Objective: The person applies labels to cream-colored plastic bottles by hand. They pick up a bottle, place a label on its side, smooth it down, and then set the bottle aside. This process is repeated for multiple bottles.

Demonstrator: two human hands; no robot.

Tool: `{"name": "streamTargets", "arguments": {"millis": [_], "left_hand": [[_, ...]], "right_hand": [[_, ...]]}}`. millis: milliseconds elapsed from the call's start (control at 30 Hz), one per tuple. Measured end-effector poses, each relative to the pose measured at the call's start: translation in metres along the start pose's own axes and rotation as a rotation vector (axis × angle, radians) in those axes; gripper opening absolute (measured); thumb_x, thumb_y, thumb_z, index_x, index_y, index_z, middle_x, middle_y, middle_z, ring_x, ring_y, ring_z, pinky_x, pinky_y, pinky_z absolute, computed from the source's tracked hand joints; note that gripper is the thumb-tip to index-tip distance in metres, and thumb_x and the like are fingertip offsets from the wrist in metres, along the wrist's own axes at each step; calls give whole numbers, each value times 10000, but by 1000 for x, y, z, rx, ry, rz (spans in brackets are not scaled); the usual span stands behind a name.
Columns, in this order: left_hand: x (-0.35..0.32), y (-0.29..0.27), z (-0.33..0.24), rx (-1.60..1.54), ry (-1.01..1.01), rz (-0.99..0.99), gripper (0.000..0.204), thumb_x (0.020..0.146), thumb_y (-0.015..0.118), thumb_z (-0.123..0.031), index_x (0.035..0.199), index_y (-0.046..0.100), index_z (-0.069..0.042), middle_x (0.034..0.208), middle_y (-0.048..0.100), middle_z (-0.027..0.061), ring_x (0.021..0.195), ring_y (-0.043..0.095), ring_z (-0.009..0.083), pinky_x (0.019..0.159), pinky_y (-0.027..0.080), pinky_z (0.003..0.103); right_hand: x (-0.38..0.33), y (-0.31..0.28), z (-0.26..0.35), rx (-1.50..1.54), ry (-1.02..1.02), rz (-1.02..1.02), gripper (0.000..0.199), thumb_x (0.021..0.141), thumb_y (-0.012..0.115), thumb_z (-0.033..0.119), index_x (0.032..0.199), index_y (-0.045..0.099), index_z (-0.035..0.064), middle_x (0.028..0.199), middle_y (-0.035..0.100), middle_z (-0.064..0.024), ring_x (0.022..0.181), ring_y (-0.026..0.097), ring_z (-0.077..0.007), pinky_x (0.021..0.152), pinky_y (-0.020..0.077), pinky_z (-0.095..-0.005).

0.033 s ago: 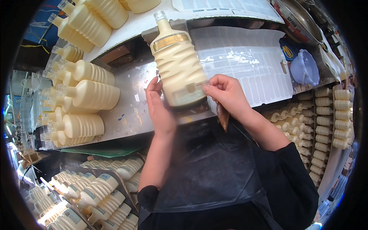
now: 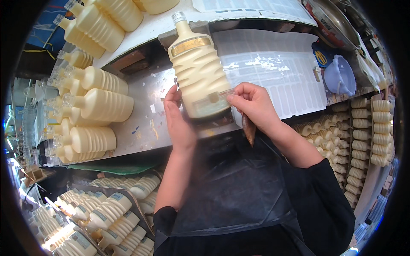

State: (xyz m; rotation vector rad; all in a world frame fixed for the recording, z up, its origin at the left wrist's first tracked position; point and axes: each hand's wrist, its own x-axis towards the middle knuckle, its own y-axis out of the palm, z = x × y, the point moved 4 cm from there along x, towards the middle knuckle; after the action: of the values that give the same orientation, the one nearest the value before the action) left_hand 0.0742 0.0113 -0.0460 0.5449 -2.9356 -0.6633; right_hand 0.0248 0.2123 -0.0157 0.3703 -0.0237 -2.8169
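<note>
A cream-coloured ribbed bottle [image 2: 198, 70] with a clear neck and a gold label on its shoulder lies face up on a support, its neck pointing away from me. Thumb and fingers of my right hand [image 2: 258, 106] pinch the right end of a transparent label strip [image 2: 212, 99], which lies across the bottle's lower front. Below that hand a brown pointed tool, perhaps a scraper [image 2: 248, 130], sticks down; how it is held is hidden. My left hand [image 2: 178, 123] rests along the bottle's lower left side, thumb apart from the partly hidden fingers.
Sheets of clear labels [image 2: 273, 72] lie right of the bottle, with a lilac bucket [image 2: 339, 76] beyond. More cream bottles [image 2: 106, 106] are grouped at the left of the metal bench [image 2: 143, 128]. Racks of bottles [image 2: 106, 211] stand lower left and right [image 2: 358, 149].
</note>
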Motion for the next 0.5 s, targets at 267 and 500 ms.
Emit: {"name": "streamTargets", "arguments": {"millis": [267, 500], "left_hand": [[0, 13, 2, 207, 13, -21, 475, 1039, 555, -132, 1459, 383, 7, 1476, 453, 164, 1351, 432, 230, 1162, 335, 382], [0, 10, 4, 187, 53, -25, 442, 1058, 548, -166, 1446, 416, -1, 1430, 490, 146, 1304, 457, 203, 1140, 356, 368]], "right_hand": [[-3, 3, -1, 10, -9, -16, 146, 950, 724, 144, 873, 633, 58, 739, 629, 45, 628, 526, -8, 556, 397, -183], [5, -5, -7, 152, 67, -2, 121, 957, 708, 128, 928, 614, 58, 719, 586, 55, 607, 496, -5, 540, 377, -176]]}}
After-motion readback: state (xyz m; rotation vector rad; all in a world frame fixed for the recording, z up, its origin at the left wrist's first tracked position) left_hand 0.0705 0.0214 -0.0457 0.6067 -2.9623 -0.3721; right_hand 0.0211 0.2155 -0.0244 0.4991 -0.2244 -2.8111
